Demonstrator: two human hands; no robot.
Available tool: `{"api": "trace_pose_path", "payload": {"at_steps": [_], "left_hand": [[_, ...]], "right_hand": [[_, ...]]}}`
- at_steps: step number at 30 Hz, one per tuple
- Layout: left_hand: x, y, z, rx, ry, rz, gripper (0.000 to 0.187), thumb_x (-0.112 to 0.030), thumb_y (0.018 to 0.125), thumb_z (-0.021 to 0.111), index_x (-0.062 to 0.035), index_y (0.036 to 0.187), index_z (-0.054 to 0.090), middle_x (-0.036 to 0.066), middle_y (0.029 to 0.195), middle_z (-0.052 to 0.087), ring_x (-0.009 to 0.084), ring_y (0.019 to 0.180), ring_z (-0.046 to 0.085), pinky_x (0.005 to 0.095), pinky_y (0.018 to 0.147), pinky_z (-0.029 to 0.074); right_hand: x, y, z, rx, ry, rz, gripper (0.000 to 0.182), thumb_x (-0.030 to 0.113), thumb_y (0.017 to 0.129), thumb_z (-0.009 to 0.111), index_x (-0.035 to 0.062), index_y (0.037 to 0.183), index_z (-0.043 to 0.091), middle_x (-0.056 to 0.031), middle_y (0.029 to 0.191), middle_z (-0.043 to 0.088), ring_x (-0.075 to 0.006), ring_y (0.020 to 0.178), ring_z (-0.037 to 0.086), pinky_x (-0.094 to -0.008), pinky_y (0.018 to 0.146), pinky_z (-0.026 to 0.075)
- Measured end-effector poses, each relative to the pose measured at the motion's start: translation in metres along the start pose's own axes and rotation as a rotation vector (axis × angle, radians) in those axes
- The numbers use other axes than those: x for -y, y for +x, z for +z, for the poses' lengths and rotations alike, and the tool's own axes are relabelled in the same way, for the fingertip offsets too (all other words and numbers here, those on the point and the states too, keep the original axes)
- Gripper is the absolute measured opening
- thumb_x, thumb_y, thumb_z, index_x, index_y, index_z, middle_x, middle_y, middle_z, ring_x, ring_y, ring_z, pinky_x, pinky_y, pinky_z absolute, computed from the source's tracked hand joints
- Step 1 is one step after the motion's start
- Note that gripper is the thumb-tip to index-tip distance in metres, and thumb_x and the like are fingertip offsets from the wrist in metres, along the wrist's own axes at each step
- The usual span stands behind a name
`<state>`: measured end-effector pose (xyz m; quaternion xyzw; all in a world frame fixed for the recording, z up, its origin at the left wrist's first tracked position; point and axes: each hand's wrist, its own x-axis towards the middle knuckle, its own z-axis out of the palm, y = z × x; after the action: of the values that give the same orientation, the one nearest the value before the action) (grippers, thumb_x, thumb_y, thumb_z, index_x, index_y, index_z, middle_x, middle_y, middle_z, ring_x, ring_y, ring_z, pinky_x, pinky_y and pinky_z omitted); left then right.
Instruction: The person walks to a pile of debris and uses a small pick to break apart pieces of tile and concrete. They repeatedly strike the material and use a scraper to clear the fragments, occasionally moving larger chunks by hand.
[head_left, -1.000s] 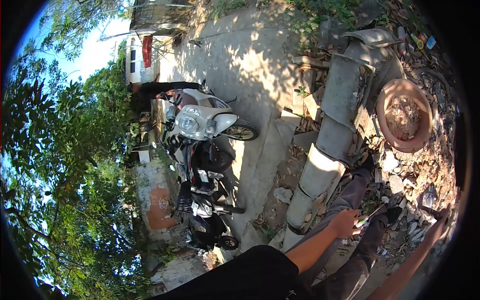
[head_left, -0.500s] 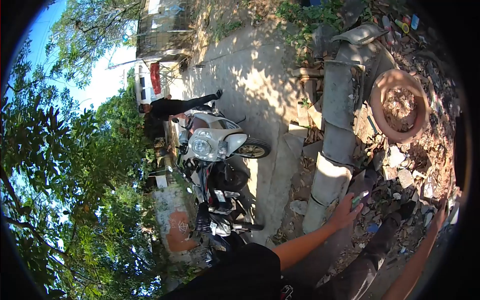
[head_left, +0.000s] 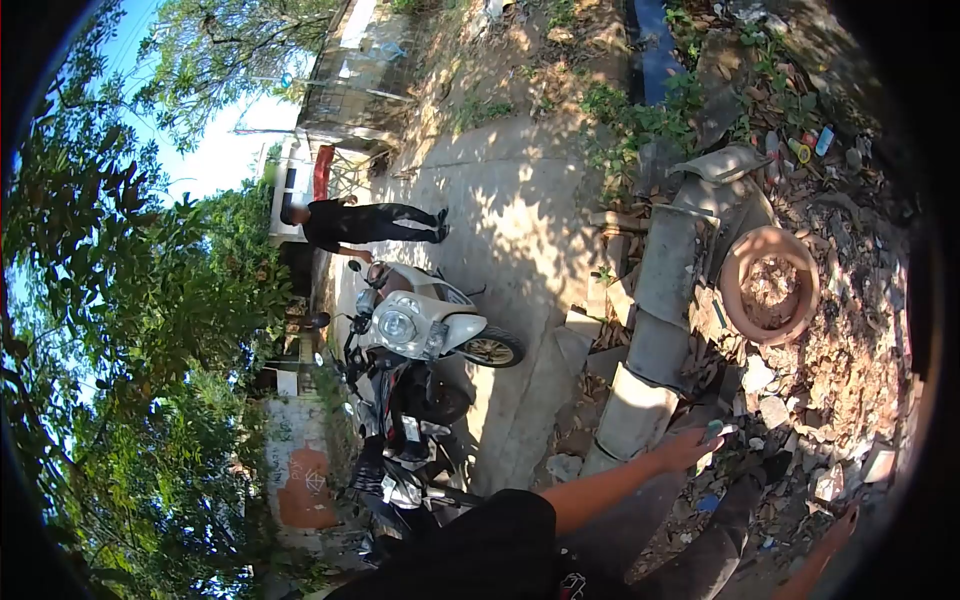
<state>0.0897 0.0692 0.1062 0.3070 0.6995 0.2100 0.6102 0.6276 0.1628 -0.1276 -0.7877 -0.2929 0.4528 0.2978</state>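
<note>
The view lies on its side, with sky at the left and ground at the right. My left hand (head_left: 688,448) reaches out over the littered ground, its fingers closed around a small green and white object (head_left: 715,431) too small to name. Lower right, my right hand (head_left: 838,532) hangs low over the debris; its fingers are dim and I cannot make out anything in them. Beyond my left hand lies a row of grey concrete pieces (head_left: 662,265). A round terracotta pot (head_left: 735,285) filled with dry leaves sits on the ground near them.
A cream scooter (head_left: 435,330) stands on the concrete path (head_left: 500,200), with a dark motorcycle (head_left: 405,410) beside it. Another person (head_left: 370,221) in dark clothes is next to the scooter. Broken stones, dry leaves and trash cover the ground by my legs (head_left: 700,540).
My view has shifted, so the pot and concrete pieces appear lower. Both my hands sit lower in view. The other person's legs have come together; one hand reaches toward the scooter.
</note>
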Motion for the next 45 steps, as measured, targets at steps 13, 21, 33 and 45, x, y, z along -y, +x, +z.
{"api": "trace_pose_path", "payload": {"at_steps": [13,21,33,45], "left_hand": [[-0.015,0.090,0.128,0.068,0.354,0.231,0.046,-0.043,0.083,0.060,0.0023,0.090,0.062,0.023,0.087,0.063,0.0377,0.090,0.061,0.0460,0.079,0.047],[-0.019,0.111,0.111,0.374,0.544,0.138,0.042,-0.038,0.087,0.063,-0.0002,0.103,0.063,0.020,0.094,0.056,0.0353,0.092,0.056,0.0425,0.078,0.045],[0.093,0.036,0.046,0.037,0.103,-0.058,0.027,-0.026,0.092,0.062,-0.0005,0.097,0.065,0.007,0.078,0.065,0.0162,0.061,0.063,0.0316,0.055,0.049],[0.082,-0.004,0.060,0.123,0.646,0.119,0.025,-0.029,0.083,0.067,-0.0049,0.091,0.067,0.006,0.087,0.060,0.0276,0.073,0.062,0.0350,0.062,0.048]], "right_hand": [[-0.013,-0.043,0.107,0.231,-0.173,-0.117,0.042,0.035,0.093,0.061,0.0001,0.072,0.054,0.0021,0.058,0.043,-0.0072,0.055,0.039,-0.0278,0.051,0.036],[0.072,-0.102,0.143,0.077,0.431,0.282,0.032,0.029,0.092,0.065,0.0070,0.072,0.052,-0.0002,0.065,0.051,-0.0101,0.058,0.052,-0.0268,0.052,0.048],[0.097,-0.068,0.162,-0.059,0.505,0.399,0.032,0.024,0.093,0.060,0.0071,0.069,0.047,-0.0026,0.062,0.044,-0.0143,0.049,0.042,-0.0293,0.045,0.037],[0.059,0.016,0.217,-0.126,0.256,0.345,0.027,0.017,0.085,0.063,0.0031,0.066,0.051,-0.0033,0.059,0.049,-0.0125,0.041,0.042,-0.0294,0.038,0.037]]}}
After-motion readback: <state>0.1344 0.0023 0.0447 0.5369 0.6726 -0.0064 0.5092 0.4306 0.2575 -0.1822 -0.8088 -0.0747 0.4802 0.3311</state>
